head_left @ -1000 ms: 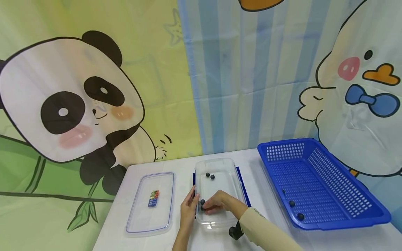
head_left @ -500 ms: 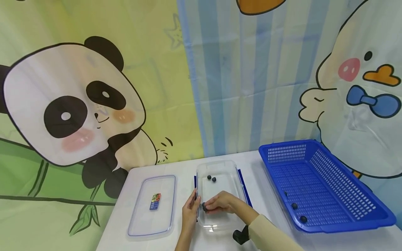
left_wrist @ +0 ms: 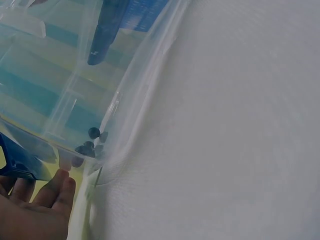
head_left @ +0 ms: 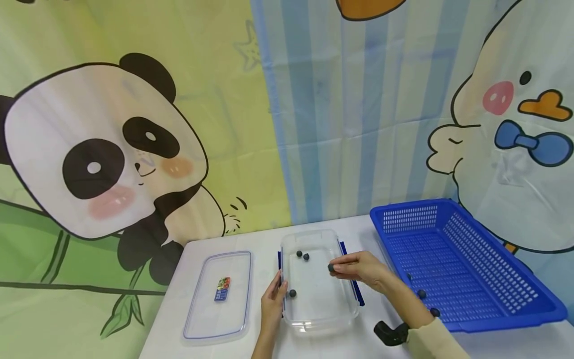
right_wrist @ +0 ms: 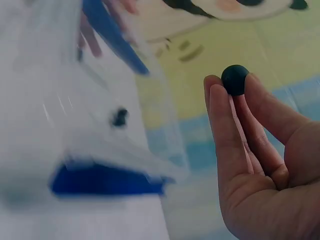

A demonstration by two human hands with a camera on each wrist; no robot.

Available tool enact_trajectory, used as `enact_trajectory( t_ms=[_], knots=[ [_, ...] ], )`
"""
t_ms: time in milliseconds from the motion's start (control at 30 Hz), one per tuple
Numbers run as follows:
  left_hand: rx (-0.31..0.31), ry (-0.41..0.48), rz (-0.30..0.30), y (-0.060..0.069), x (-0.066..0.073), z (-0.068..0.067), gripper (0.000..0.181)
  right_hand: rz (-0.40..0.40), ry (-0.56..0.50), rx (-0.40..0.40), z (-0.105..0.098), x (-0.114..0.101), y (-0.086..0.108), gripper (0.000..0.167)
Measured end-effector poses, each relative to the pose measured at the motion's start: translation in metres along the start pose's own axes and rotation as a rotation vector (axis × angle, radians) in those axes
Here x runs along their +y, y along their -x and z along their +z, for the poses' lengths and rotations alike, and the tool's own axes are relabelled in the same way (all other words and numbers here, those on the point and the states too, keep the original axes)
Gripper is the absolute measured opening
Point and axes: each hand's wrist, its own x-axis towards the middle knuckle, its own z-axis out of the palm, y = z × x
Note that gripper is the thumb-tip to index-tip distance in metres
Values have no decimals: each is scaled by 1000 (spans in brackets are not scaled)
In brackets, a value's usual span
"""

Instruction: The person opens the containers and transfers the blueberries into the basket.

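Observation:
A clear plastic box (head_left: 319,309) with blue side clips holds two dark balls (head_left: 302,255) near its far end and a single dark ball (head_left: 292,293) by its left wall. The left hand (head_left: 271,306) rests against the outside of that left wall, its fingers fairly straight; in the left wrist view the fingers (left_wrist: 61,187) touch the box beside a blue clip. Above the box's right edge, the right hand (head_left: 363,271) pinches a small dark ball (head_left: 331,268). The right wrist view shows this ball (right_wrist: 235,80) between thumb and fingertips.
A clear lid (head_left: 203,327) with a blue rim and a printed label lies left of the box. On the right stands a blue perforated basket (head_left: 466,269) with several dark balls along its near left side. A black device sits at the right wrist.
The right hand has lifted a dark ball from the box's left side and moved right and away with it, leaving one ball there. The left hand has stayed at the box.

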Motion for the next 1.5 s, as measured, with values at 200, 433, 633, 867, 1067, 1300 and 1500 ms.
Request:
enact_trajectory(
  t_ms=[200,433,633,867,1067,1300,1500],
  knots=[
    [13,-11,7,0,4,0,47,-22,7,55,-68,-18,36,40],
    [16,1,-16,1,3,1,46,-2,-130,51,-134,-14,71,21],
    [12,-8,3,0,1,2,47,62,-264,42,-171,1,84,24],
    [3,10,-3,-1,0,2,47,116,-103,76,-193,18,87,22],
    [16,-10,4,0,1,2,45,190,5,59,-206,33,88,24],
    [14,-16,-7,1,2,1,46,271,17,141,-207,41,88,25],
    [11,-13,0,0,1,1,47,301,48,194,-206,42,87,22]
  ],
)
